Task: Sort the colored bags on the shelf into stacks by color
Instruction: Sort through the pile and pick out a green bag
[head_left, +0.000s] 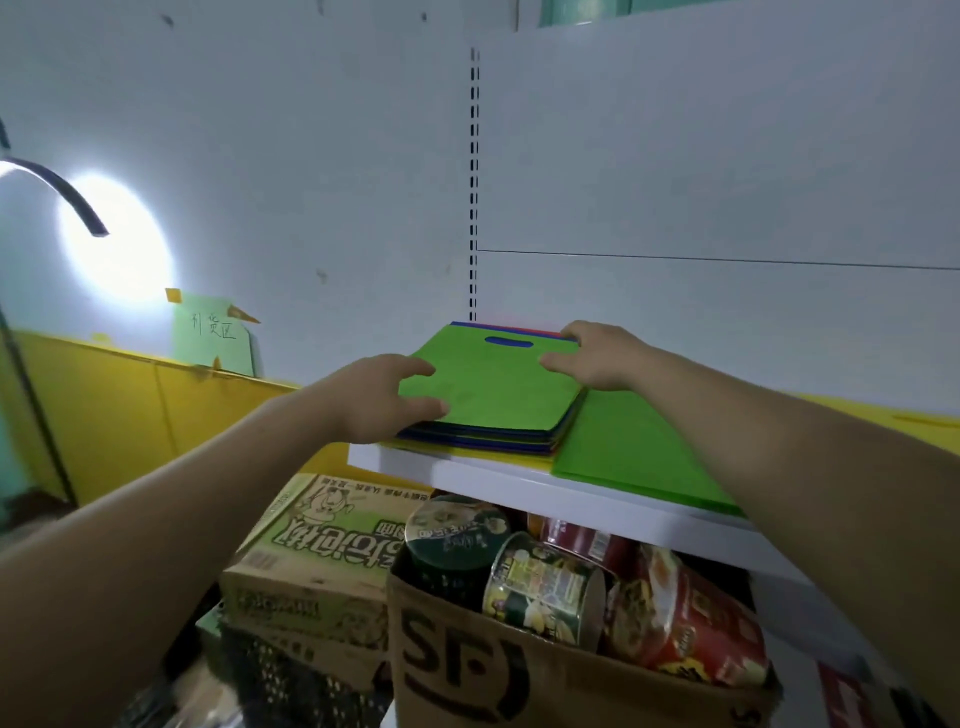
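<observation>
Reading left to right: the left hand (382, 400) lies on the left edge of the top green bag (493, 387), thumb and forefinger fairly straight, resting rather than clamped. That bag tops the mixed stack (478, 440) at the front of the white shelf (457, 470); blue, yellow and red edges show beneath. I'd call it thin fabric: light, floppy, likely to sag if lifted from one side and to drag the next layer along. Best hold in my view is both side edges, or the handle slot (509, 342). The right hand (597, 358) has its fingers curled over the far right corner, thumb on top, gripping it. Right against the stack, a single green bag (639, 447) lies flat with its front edge over the shelf lip, so that's the likely green pile. Nothing blocks that slide. Below: a printed carton (317, 540), then a brown box (519, 675) of noodle cups (545, 587), where a dropped bag would land.
</observation>
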